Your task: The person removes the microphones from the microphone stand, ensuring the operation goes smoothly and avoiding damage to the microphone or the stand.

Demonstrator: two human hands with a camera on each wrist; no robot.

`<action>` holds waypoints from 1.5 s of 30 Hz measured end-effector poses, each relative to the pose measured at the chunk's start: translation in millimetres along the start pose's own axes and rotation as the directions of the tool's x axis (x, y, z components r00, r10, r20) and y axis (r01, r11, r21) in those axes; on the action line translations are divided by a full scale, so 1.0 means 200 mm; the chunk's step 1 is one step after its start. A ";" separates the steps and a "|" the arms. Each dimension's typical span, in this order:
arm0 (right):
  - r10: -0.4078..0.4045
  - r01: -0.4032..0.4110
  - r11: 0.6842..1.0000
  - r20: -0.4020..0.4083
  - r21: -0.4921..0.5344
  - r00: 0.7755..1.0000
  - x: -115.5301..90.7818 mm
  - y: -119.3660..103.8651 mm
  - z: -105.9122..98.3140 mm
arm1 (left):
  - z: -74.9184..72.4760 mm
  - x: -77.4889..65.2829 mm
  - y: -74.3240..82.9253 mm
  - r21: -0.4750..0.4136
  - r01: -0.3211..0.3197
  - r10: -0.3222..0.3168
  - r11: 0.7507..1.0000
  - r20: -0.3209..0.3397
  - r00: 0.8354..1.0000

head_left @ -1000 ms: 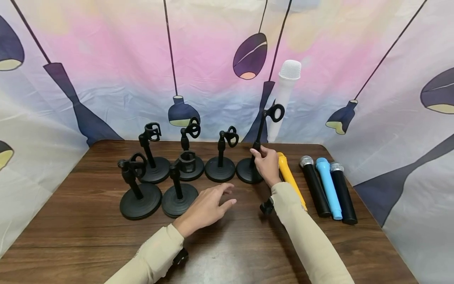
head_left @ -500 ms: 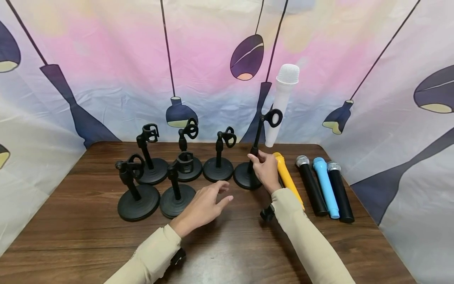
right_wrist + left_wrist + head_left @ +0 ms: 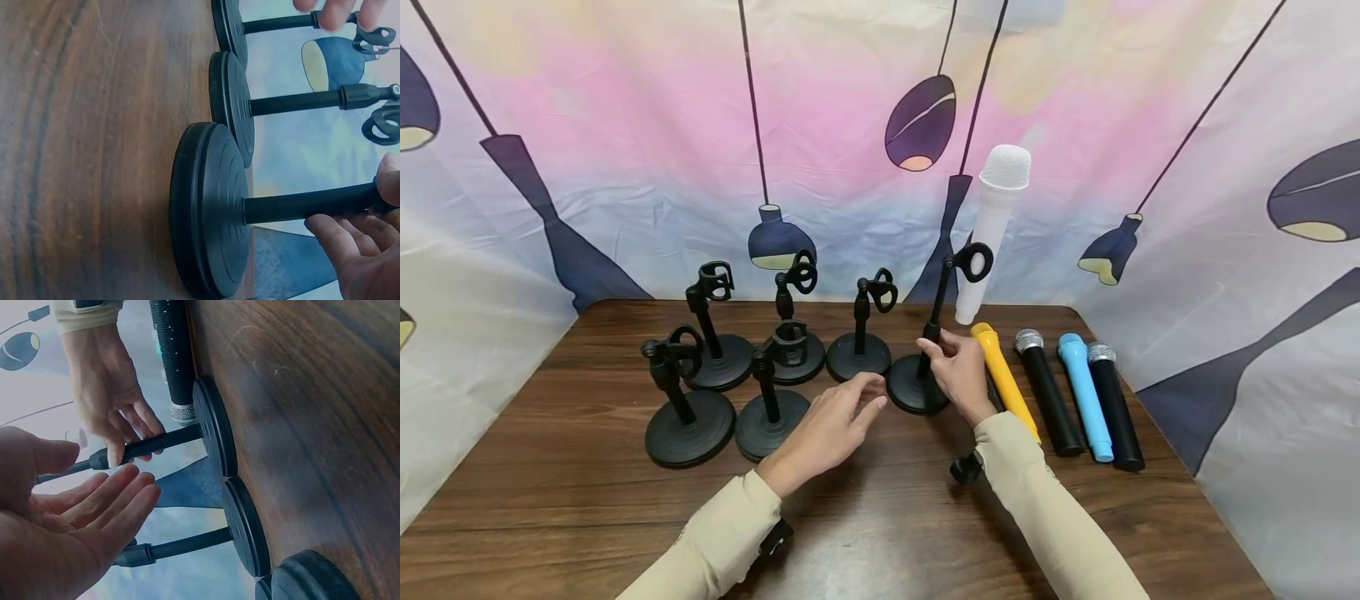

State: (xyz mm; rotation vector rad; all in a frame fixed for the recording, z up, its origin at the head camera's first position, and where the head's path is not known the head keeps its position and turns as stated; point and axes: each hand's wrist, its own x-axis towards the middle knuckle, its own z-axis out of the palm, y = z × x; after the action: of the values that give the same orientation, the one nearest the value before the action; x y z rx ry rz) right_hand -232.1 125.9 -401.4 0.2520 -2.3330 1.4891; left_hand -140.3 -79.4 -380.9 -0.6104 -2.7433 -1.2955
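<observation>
My right hand [image 3: 964,375] grips the pole of a tall black microphone stand [image 3: 917,387], thumb on one side and fingers on the other. A white microphone [image 3: 988,225] leans upright at the top of this stand, overlapping its ring clip. In the right wrist view, the stand's round base [image 3: 209,212] is close to the tabletop, and the right hand [image 3: 362,250] wraps the pole. My left hand [image 3: 831,425] is relaxed and holds nothing, its fingertips near the stand's base. The left wrist view shows this left hand [image 3: 81,525] palm up beside the stand's pole [image 3: 162,442].
Several shorter black microphone stands with bare clips stand to the left, including a front-left stand [image 3: 688,425] and a nearer neighbour [image 3: 859,354]. On the right lie a yellow microphone [image 3: 1006,379], a light blue microphone [image 3: 1086,400] and black microphones [image 3: 1048,392] with silver heads. A printed cloth [image 3: 655,125] hangs behind the table.
My right hand has drawn the tall stand, with the white microphone, toward me and slightly left. My left hand has shifted slightly left in view, its fingertips now close to that stand's base.
</observation>
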 end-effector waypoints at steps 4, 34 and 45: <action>-0.024 0.024 1.000 -0.003 -0.006 1.000 -0.02 -0.01 0.01 | -0.01 0.01 0.00 -0.008 -0.005 0.005 1.000 -0.015 1.000; -0.048 0.044 0.998 0.119 0.034 0.992 -0.19 -0.13 0.09 | -0.06 0.07 0.09 -0.084 -0.050 0.040 0.995 -0.123 0.992; -0.059 0.057 0.998 0.147 0.015 0.987 -0.24 -0.17 0.12 | -0.13 0.13 0.19 -0.112 -0.156 0.132 0.981 -0.199 0.971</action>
State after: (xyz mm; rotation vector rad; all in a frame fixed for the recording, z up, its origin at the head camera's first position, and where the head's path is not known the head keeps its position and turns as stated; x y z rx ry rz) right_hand -182.6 87.2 -401.4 0.4429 -2.4101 1.5017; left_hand -153.3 -68.3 -331.0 -0.6443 -2.4307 -1.4221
